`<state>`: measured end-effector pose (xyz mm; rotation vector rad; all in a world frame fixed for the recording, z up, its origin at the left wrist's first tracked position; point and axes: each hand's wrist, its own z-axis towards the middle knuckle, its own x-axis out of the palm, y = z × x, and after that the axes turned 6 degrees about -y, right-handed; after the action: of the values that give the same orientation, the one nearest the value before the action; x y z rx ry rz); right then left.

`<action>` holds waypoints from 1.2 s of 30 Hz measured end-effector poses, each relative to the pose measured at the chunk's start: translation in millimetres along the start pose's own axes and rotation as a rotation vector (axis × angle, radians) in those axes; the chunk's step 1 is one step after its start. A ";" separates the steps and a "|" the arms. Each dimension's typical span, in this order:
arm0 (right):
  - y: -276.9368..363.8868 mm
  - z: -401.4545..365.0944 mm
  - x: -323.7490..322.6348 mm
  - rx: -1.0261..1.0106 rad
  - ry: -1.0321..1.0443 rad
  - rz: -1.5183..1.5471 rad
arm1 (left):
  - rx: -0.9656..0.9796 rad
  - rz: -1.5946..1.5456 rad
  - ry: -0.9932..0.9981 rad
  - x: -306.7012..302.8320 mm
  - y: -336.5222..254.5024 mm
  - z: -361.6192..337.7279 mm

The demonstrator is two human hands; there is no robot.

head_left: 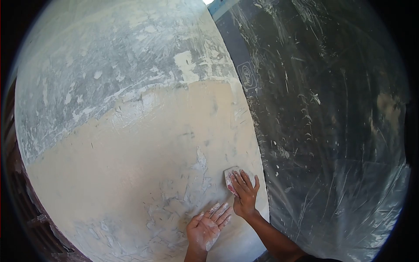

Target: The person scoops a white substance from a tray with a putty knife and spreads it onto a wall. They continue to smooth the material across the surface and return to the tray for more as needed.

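Note:
My left hand (208, 227) is held palm up above the lower part of a large curved panel (131, 153). Its fingers are stretched out, white smears coat the palm and fingertips, and it holds nothing. Near the panel's right edge, my right hand (247, 194) lies over a small squarish pad (230, 183), pale grey with a red patch. The fingers cover much of the pad, so its exact kind is hard to make out. Cream filler coats the panel's lower part, patchy and ridged near my left hand. Farther up, the surface is grey with white streaks.
Dark plastic sheeting (331, 131), marked with white splashes, runs along the panel's right side. Brown slatted structure (39, 218) shows beyond the left edge. A strip of blue (221, 8) is visible at the top.

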<state>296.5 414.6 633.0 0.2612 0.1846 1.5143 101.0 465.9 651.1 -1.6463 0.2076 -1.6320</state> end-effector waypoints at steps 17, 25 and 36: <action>-31.7 56.9 24.9 0.118 -0.025 -0.002 | 0.009 0.009 0.034 -15.8 -0.4 -2.9; -14.2 115.4 -27.2 0.011 -0.182 0.170 | -0.012 0.058 0.006 -7.1 -0.6 -8.5; -36.7 138.8 37.6 0.025 -0.175 -0.014 | -0.025 0.032 0.062 -13.4 2.0 -10.3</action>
<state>372.5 443.2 757.2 0.4099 0.0657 1.4674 90.4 468.6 638.0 -1.6047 0.2854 -1.6639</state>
